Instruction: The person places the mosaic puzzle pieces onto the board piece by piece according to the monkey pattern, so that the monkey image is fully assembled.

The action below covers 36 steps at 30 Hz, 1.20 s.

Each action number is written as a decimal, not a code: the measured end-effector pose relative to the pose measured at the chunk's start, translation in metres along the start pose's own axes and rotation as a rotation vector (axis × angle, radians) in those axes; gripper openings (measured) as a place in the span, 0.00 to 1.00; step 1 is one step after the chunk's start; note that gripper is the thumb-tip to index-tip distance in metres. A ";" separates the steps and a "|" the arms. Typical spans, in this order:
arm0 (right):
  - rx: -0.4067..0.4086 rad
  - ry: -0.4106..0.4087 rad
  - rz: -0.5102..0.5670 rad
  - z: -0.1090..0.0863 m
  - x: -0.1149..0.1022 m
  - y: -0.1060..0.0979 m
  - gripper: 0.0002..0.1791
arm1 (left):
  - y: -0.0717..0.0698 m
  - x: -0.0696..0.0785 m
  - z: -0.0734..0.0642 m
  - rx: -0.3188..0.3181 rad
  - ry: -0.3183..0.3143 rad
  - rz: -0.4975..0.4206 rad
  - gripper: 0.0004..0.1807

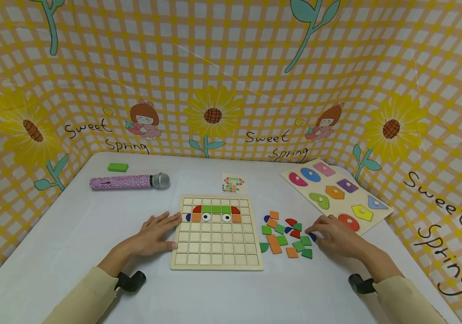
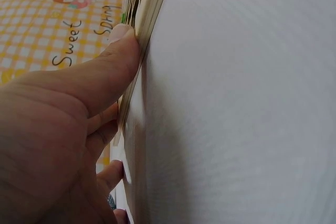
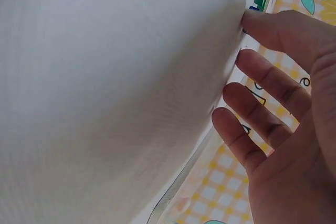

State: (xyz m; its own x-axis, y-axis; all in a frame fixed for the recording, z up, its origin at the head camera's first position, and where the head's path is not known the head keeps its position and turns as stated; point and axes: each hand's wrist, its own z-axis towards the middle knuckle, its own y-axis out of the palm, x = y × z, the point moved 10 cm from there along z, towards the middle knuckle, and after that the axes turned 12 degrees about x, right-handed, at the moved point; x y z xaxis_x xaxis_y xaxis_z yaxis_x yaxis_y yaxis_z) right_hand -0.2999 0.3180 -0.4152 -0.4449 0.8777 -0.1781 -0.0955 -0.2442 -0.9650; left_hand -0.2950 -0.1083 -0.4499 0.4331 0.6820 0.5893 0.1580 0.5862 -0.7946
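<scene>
A wooden grid board [image 1: 216, 247] lies in the middle, with red, green, orange and blue tiles and two round eye pieces [image 1: 206, 217] set in its upper rows. My left hand [image 1: 150, 236] rests at the board's left edge, its fingers spread and its thumb against the side; the left wrist view has the thumb [image 2: 113, 59] right at that edge. To the right of the loose tiles, my right hand [image 1: 336, 236] pinches a blue half-circle tile [image 1: 313, 237] between thumb and index finger, low over the table. In the right wrist view the other fingers [image 3: 252, 114] are spread.
Several loose tiles [image 1: 281, 240] in green, orange, red and blue lie right of the board. Behind it is a small pattern card [image 1: 235, 183]. A glittery microphone [image 1: 129, 182] and green block [image 1: 118, 167] lie back left, a knobbed shape puzzle [image 1: 328, 191] back right.
</scene>
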 end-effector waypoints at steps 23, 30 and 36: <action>0.100 0.002 0.054 0.015 -0.027 -0.010 0.13 | -0.002 0.002 -0.001 0.001 -0.010 -0.014 0.40; 0.159 0.006 0.064 0.043 -0.065 -0.005 0.15 | -0.002 0.002 -0.001 0.001 -0.008 -0.014 0.41; 0.182 -0.003 0.055 0.066 -0.095 0.005 0.14 | -0.001 0.002 0.000 -0.002 -0.007 -0.011 0.41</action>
State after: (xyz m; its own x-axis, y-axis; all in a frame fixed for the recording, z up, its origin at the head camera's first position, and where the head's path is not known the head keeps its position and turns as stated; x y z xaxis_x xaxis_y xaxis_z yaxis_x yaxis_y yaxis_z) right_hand -0.3171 0.2065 -0.3906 -0.4565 0.8598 -0.2290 -0.2300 -0.3627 -0.9031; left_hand -0.2941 -0.1076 -0.4482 0.4255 0.6787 0.5986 0.1643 0.5925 -0.7886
